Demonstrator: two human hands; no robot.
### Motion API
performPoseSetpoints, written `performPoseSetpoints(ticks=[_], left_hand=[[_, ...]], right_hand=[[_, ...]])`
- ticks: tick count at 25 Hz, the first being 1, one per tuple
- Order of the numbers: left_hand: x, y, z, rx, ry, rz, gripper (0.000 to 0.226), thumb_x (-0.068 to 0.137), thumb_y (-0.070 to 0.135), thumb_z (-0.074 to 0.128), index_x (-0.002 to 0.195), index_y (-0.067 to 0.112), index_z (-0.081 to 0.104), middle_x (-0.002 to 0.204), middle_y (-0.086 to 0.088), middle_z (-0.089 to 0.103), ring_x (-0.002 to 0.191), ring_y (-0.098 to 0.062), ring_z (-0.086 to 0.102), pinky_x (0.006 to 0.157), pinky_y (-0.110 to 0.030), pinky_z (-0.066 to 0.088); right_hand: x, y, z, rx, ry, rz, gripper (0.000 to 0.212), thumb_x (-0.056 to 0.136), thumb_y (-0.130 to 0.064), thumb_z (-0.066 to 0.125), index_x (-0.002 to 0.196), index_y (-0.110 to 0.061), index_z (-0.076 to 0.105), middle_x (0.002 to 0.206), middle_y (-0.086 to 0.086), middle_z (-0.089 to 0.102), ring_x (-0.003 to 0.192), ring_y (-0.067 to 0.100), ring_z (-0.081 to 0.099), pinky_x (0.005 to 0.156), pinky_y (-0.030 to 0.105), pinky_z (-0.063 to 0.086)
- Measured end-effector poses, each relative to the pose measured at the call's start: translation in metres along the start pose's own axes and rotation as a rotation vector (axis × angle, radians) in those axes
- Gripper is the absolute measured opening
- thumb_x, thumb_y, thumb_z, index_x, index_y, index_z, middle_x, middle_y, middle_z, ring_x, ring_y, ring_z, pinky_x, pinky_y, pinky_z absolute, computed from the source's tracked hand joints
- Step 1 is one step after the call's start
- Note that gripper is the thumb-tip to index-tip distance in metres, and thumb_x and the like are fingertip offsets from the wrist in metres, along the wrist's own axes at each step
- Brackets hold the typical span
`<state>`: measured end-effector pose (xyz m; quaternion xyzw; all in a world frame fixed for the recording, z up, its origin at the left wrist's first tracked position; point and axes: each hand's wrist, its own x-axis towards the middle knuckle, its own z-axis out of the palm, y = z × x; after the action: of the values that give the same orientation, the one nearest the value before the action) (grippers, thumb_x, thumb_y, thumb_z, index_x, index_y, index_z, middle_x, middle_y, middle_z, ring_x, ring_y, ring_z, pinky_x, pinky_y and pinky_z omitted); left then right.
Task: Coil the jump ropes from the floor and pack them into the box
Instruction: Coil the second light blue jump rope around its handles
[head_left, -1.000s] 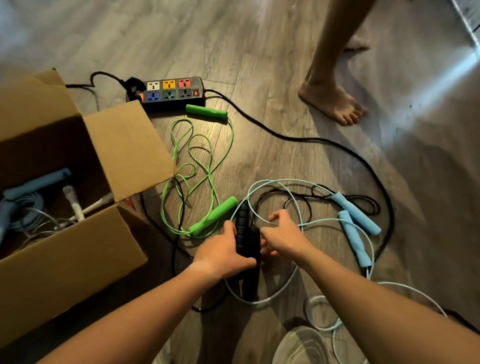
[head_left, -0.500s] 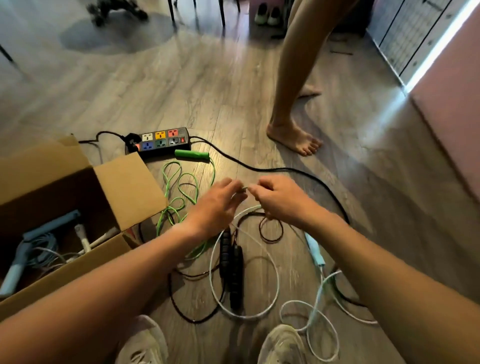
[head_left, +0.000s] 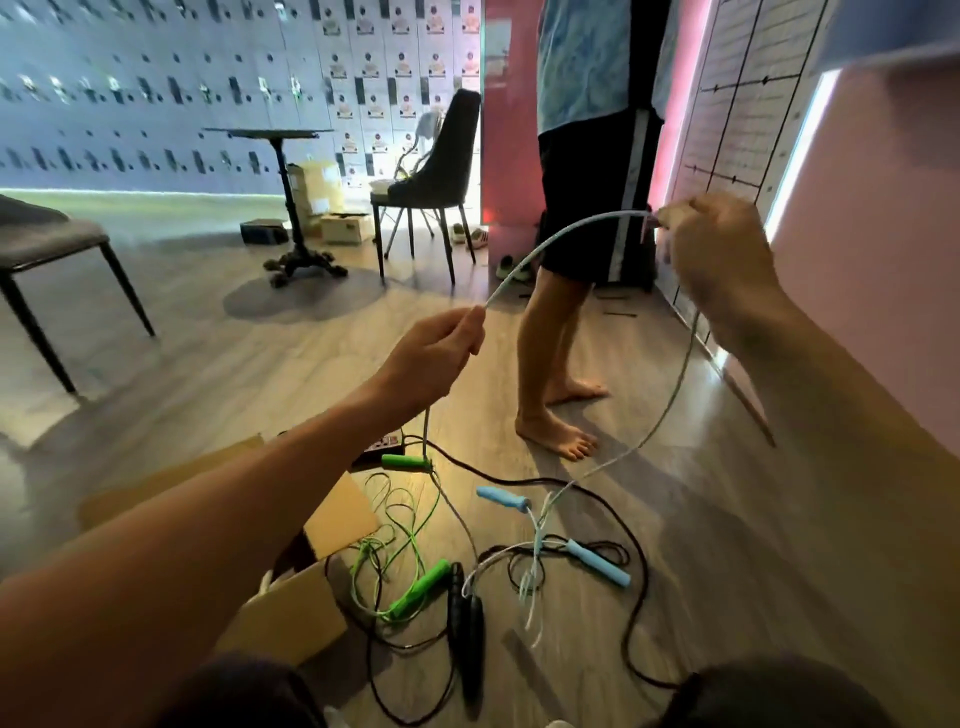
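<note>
A pale blue jump rope cord (head_left: 550, 247) arcs in the air between my two raised hands. My left hand (head_left: 436, 353) pinches one part of it, and my right hand (head_left: 722, 260) grips another part higher up. From each hand the cord hangs down to the floor, where its two blue handles (head_left: 503, 498) (head_left: 597, 563) lie. A green jump rope (head_left: 415, 587) lies loose beside the cardboard box (head_left: 291, 613). Two black handles (head_left: 465, 618) lie side by side on the floor in front of me. My left forearm hides most of the box.
A person stands barefoot (head_left: 556, 434) just beyond the ropes. A black power cable (head_left: 639, 566) loops across the floor from a power strip (head_left: 384, 446). A round table (head_left: 275, 136), a dark chair (head_left: 441, 171) and a grey chair (head_left: 41, 244) stand further back. A pink wall (head_left: 883, 249) is at the right.
Both hands rose from the floor and spread apart, lifting the pale blue cord into the air. My view tilted up from the floor to the room. The black handles stayed down.
</note>
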<state>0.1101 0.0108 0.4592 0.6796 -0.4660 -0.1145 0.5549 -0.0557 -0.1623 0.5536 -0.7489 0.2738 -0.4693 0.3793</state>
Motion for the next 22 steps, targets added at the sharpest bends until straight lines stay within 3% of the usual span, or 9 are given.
performPoseSetpoints(ticks=[3,5,8,10,12,14,18,20,22], left_hand=[[-0.01,0.027,-0.002,0.091,0.012,0.099,0.04,0.105,0.032,0.04,0.07,0.016,0.05,0.053,0.011,0.037,0.047,-0.004,0.032,0.046,-0.018,0.028],[-0.016,0.029,-0.002,0.184,0.023,0.134,0.039,0.103,0.033,0.045,0.069,0.017,0.054,0.049,0.012,0.038,0.046,-0.003,0.033,0.047,-0.018,0.027],[-0.028,0.004,-0.013,0.19,0.01,0.03,0.038,0.1,0.037,0.051,0.069,0.017,0.057,0.053,0.006,0.035,0.046,-0.008,0.03,0.046,-0.022,0.027],[-0.038,-0.02,-0.022,0.174,-0.01,-0.076,0.038,0.1,0.039,0.052,0.069,0.018,0.058,0.056,-0.001,0.033,0.048,-0.012,0.028,0.048,-0.028,0.026],[-0.041,-0.032,-0.023,0.223,-0.051,-0.115,0.037,0.1,0.039,0.051,0.069,0.02,0.058,0.058,-0.004,0.032,0.05,-0.014,0.028,0.049,-0.028,0.025],[-0.034,-0.031,-0.016,0.204,-0.049,-0.112,0.036,0.101,0.036,0.05,0.07,0.019,0.057,0.057,-0.001,0.031,0.049,-0.013,0.026,0.047,-0.027,0.024],[-0.019,-0.02,-0.004,0.191,-0.097,-0.07,0.034,0.101,0.032,0.051,0.072,0.017,0.059,0.054,0.004,0.033,0.047,-0.009,0.027,0.045,-0.022,0.024],[-0.017,-0.018,-0.005,0.214,-0.211,-0.074,0.033,0.099,0.036,0.052,0.074,0.019,0.063,0.056,0.004,0.037,0.05,-0.011,0.031,0.047,-0.024,0.026],[-0.016,-0.017,-0.015,0.156,-0.263,-0.165,0.033,0.099,0.037,0.051,0.077,0.018,0.065,0.056,0.007,0.038,0.049,-0.01,0.031,0.045,-0.022,0.029]], right_hand=[[-0.031,-0.008,0.022,-0.13,-0.487,-0.107,0.015,0.097,-0.037,0.057,0.102,-0.027,0.067,0.092,0.0,0.066,0.087,0.017,0.063,0.074,0.033,0.052],[-0.051,0.0,0.04,-0.202,-0.647,-0.168,0.015,0.098,-0.038,0.055,0.101,-0.029,0.067,0.094,0.002,0.066,0.089,0.019,0.065,0.078,0.036,0.056],[-0.054,0.025,0.04,-0.141,-0.429,-0.223,0.019,0.101,-0.029,0.052,0.096,-0.022,0.069,0.074,-0.002,0.062,0.065,0.0,0.061,0.054,0.017,0.045],[-0.039,0.055,0.027,-0.217,-0.138,-0.173,0.025,0.102,-0.029,0.051,0.088,-0.018,0.068,0.069,-0.004,0.06,0.062,0.005,0.056,0.053,0.023,0.036],[-0.026,0.087,0.019,-0.416,-0.012,0.021,0.033,0.103,-0.03,0.046,0.092,-0.009,0.069,0.081,0.007,0.066,0.072,0.023,0.056,0.06,0.03,0.036],[-0.029,0.102,0.027,-0.449,-0.155,0.148,0.037,0.103,-0.036,0.044,0.101,-0.008,0.069,0.086,0.008,0.066,0.072,0.022,0.056,0.06,0.031,0.04],[-0.062,0.075,0.074,-0.131,-0.754,-0.052,0.032,0.097,-0.053,0.049,0.11,-0.026,0.06,0.089,0.0,0.067,0.078,0.012,0.065,0.067,0.029,0.054],[-0.062,0.069,0.085,-0.083,-0.779,-0.209,0.016,0.099,-0.038,0.053,0.101,-0.026,0.063,0.078,-0.004,0.064,0.07,0.007,0.061,0.063,0.022,0.051],[-0.047,0.073,0.076,-0.069,-0.608,-0.277,0.015,0.099,-0.03,0.055,0.093,-0.023,0.067,0.075,-0.009,0.063,0.069,0.0,0.06,0.062,0.015,0.045]])
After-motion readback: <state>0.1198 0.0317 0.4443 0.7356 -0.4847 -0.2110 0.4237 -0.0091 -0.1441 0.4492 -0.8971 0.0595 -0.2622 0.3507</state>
